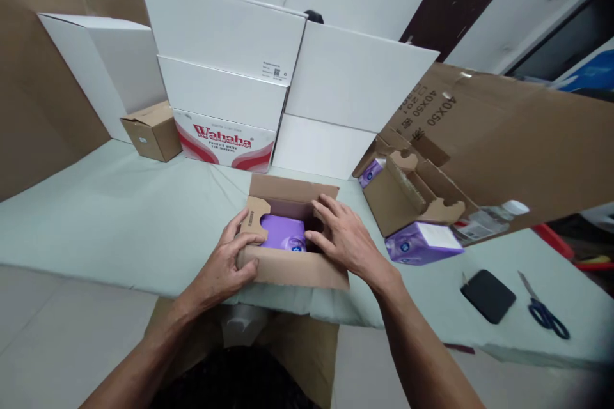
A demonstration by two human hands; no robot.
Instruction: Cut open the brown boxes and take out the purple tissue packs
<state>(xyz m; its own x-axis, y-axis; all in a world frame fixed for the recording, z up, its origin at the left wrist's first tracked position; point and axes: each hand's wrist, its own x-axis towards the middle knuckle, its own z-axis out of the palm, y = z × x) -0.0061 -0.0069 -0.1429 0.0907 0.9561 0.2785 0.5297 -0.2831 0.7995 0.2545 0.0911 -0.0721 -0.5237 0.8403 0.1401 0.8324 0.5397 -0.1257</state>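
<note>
In front of me on the table stands an open cardboard box [290, 266], its long flaps folded out. A purple tissue pack [284, 232] lies inside, partly covered by the left end flap, which has a rounded cut-out. My left hand [225, 262] is closed around the left end of the box, fingers on the end flap and thumb by the front flap. Over the right end, my right hand [348, 233] has its fingers apart, with the thumb and fingertips reaching over the opening. The right end flap is hidden behind this hand.
To the right are another open carton [396, 195], a purple tissue pack [422, 244], a plastic bottle [492, 220], a black flat object [488, 296] and scissors [542, 313]. A small closed box [153, 134] and a white Wahaha carton [225, 140] stand behind.
</note>
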